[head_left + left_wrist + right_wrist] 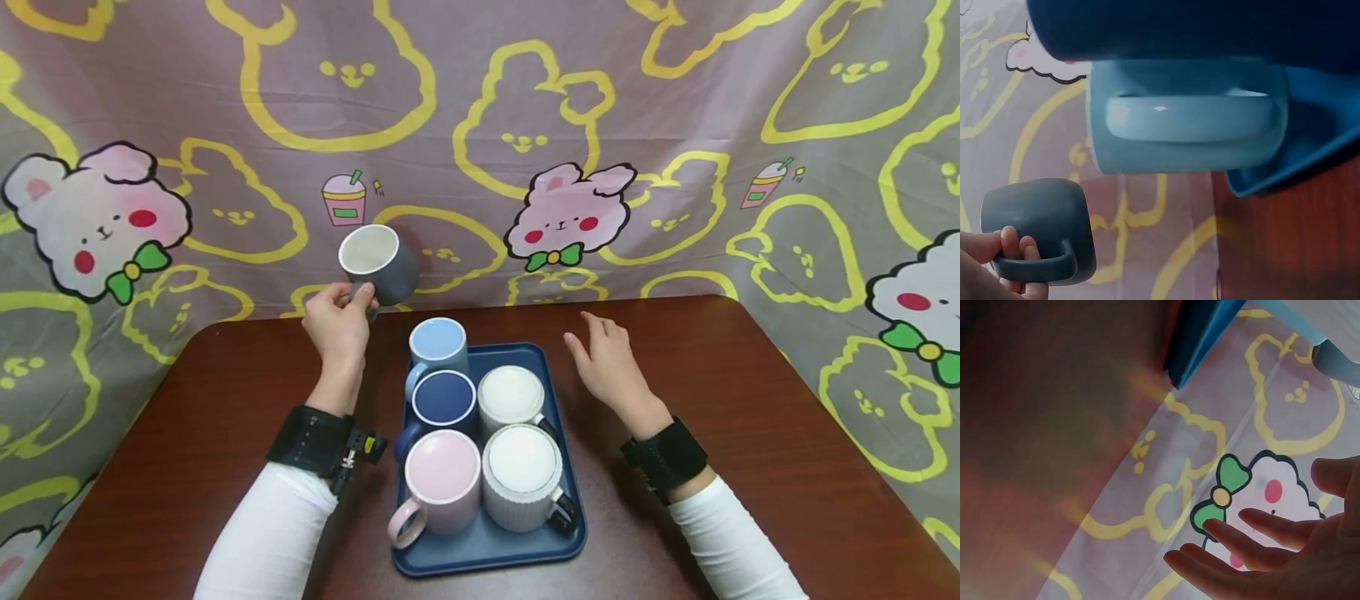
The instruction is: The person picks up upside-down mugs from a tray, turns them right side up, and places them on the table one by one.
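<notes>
My left hand [339, 327] grips a dark grey mug [396, 273] by its handle, holding it up beyond the back left of the tray with its white inside tipped toward me. In the left wrist view the fingers curl through the handle of the grey mug [1041, 219]. Right of the blue tray [491, 560], my right hand [611, 367] hovers with fingers extended and holds nothing. On the tray's left side stand a light blue mug [442, 360], a navy mug [444, 402] and a pink mug [442, 475], handles to the left.
Two white mugs, a rear one [512, 398] and a ribbed front one [522, 475], fill the tray's right side, black handles pointing right. The brown table [757, 467] ends at a patterned cloth [675, 108] hanging behind it.
</notes>
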Demonstrator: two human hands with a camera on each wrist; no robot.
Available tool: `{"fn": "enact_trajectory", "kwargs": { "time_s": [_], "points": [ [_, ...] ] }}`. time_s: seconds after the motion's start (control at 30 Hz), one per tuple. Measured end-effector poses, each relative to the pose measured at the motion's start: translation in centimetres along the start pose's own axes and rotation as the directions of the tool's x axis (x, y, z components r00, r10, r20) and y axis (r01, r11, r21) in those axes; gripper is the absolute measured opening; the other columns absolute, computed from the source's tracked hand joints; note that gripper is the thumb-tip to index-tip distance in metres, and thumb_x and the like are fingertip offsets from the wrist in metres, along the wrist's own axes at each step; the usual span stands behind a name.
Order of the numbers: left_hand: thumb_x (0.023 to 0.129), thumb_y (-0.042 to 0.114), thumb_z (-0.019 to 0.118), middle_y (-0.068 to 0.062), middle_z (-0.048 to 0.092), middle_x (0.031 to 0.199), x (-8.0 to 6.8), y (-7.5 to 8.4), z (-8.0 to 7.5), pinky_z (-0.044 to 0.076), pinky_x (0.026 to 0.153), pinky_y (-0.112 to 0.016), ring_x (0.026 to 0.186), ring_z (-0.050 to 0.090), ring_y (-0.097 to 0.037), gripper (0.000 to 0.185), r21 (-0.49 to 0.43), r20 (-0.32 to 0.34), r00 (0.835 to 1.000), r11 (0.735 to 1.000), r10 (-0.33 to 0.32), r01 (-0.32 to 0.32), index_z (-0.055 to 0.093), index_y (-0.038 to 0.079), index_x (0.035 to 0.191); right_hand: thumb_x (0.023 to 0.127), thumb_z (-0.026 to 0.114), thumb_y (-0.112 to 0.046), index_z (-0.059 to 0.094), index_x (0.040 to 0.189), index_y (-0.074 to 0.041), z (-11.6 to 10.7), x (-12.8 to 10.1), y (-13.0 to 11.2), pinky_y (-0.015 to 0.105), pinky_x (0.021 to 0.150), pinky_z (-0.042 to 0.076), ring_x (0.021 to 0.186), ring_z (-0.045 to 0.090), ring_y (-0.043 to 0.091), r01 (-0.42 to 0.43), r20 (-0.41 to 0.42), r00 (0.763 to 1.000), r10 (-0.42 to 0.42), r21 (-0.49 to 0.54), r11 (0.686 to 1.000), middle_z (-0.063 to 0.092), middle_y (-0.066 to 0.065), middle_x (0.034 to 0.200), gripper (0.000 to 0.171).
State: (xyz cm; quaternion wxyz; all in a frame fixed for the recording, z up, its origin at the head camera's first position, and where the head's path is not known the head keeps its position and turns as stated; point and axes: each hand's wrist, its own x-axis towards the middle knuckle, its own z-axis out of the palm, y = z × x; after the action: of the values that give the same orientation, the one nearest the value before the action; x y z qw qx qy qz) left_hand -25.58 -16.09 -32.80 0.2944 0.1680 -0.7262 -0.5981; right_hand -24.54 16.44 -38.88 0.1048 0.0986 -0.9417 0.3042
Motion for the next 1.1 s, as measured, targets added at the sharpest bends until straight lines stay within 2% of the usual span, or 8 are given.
{"fn": "enact_trajectory", "kwargs": {
  "time_s": [0.17, 0.3, 0.57, 0.73, 1.1],
  "points": [
    [0.087, 0.020, 0.070, 0.011, 0.057, 0.057, 0.4, -1.1, 0.0, 0.046, 0.055, -0.015, 0.056, 0.061, -0.003, 0.022, 0.052, -0.005, 1.000, 0.998, -0.020, 0.020, 0.071, -0.002, 0.092, 0.100, 0.046, -0.032, 0.033, 0.141, 0.006, 0.2, -0.2, 0.8, 0.057, 0.106, 0.030, 0.129, 0.031, 0.048, 0.001, 0.017, 1.000, -0.001, -0.023, 1.000, 0.037, 0.031, 0.138, 0.058],
    [0.087, 0.021, 0.069, 0.007, 0.059, 0.058, 0.7, -2.2, 0.1, 0.041, 0.057, -0.018, 0.056, 0.058, -0.005, 0.021, 0.105, -0.010, 1.000, 0.994, -0.013, 0.014, 0.071, -0.001, 0.088, 0.100, 0.047, -0.032, 0.033, 0.140, 0.007, 0.2, -0.4, 1.5, 0.057, 0.105, 0.032, 0.127, 0.032, 0.049, -0.009, 0.024, 1.000, 0.010, -0.043, 0.999, 0.038, 0.032, 0.137, 0.058],
    [0.087, 0.020, 0.068, 0.002, 0.063, 0.062, 1.3, -4.1, 0.0, 0.040, 0.054, -0.019, 0.051, 0.051, 0.001, 0.020, 0.205, -0.024, 1.000, 0.978, -0.016, 0.021, 0.071, 0.000, 0.087, 0.099, 0.047, -0.032, 0.034, 0.139, 0.009, 0.2, -0.7, 2.3, 0.057, 0.104, 0.033, 0.124, 0.035, 0.049, -0.024, 0.035, 0.999, 0.027, -0.085, 0.996, 0.040, 0.034, 0.135, 0.058],
    [0.087, 0.020, 0.069, 0.005, 0.062, 0.061, 1.7, -4.8, -0.2, 0.041, 0.057, -0.017, 0.051, 0.051, 0.004, 0.019, 0.243, -0.019, 0.999, 0.969, -0.045, 0.049, 0.072, 0.001, 0.090, 0.100, 0.047, -0.031, 0.033, 0.139, 0.009, 0.1, -0.8, 2.7, 0.058, 0.105, 0.031, 0.125, 0.033, 0.050, -0.024, 0.036, 0.999, 0.028, -0.094, 0.995, 0.039, 0.034, 0.135, 0.058],
    [0.087, 0.019, 0.068, -0.004, 0.070, 0.071, 2.3, -6.5, -0.4, 0.042, 0.059, -0.017, 0.052, 0.050, 0.004, 0.018, 0.302, -0.032, 0.996, 0.949, -0.086, 0.092, 0.072, 0.001, 0.088, 0.100, 0.047, -0.031, 0.033, 0.139, 0.009, -0.6, -1.3, 3.2, 0.058, 0.106, 0.028, 0.125, 0.032, 0.049, -0.024, 0.030, 0.999, 0.027, -0.093, 0.995, 0.039, 0.035, 0.135, 0.058]
  ]
}}
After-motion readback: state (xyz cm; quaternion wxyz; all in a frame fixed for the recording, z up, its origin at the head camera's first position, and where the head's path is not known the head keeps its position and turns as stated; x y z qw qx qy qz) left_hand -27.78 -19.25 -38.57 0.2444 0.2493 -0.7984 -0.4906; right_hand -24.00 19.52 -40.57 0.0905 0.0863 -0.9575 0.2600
